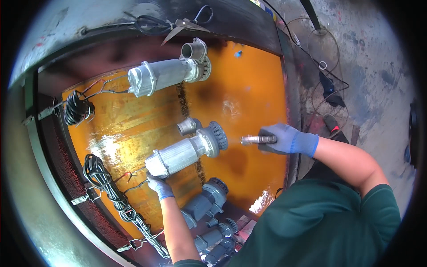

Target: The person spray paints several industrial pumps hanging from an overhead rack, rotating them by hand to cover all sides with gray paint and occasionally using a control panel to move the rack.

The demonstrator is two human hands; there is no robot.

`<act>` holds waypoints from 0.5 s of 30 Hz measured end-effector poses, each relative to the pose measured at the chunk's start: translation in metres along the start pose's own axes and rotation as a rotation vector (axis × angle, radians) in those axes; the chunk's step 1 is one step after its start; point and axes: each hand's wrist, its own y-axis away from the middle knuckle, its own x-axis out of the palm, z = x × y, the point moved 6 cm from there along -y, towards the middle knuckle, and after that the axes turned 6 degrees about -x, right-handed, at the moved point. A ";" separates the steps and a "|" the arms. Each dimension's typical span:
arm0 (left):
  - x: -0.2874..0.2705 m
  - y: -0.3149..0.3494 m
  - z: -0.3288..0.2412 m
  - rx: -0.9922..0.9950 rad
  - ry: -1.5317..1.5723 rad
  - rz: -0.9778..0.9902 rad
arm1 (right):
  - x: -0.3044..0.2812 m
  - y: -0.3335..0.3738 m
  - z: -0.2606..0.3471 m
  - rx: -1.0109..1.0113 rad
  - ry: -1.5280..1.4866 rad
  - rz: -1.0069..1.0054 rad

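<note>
A silver-grey submersible pump (173,156) hangs in the middle over a glossy orange-brown surface. Its slotted intake end points to the right, with a short outlet pipe on one side. My left hand (160,188), in a grey-blue glove, grips the pump's cable end; its fingertips are partly hidden there. To the right, my gloved right hand (284,138) is closed around a spray gun (252,140). The gun's metal nozzle points left at the pump's intake end, a short gap away, with a faint mist in between.
Another silver pump (162,76) hangs farther away; several darker grey pumps (202,204) are nearer. Coiled black cables (106,182) hang by hooks along the left frame edge (49,164). Scissors (186,26) lie on the far ledge. A hose (311,55) trails across the floor at right.
</note>
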 end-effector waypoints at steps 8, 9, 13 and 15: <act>-0.005 -0.003 -0.013 0.141 -0.133 0.030 | 0.015 0.033 -0.073 -0.016 -0.145 -0.014; -0.012 -0.027 -0.019 0.400 -0.475 0.193 | 0.015 0.037 -0.085 0.086 -0.241 -0.063; 0.016 -0.015 -0.033 0.943 -1.426 0.104 | 0.035 0.049 -0.119 0.117 -0.385 -0.028; 0.043 0.007 -0.035 1.024 -1.256 0.239 | 0.046 0.054 -0.130 0.031 -0.501 -0.018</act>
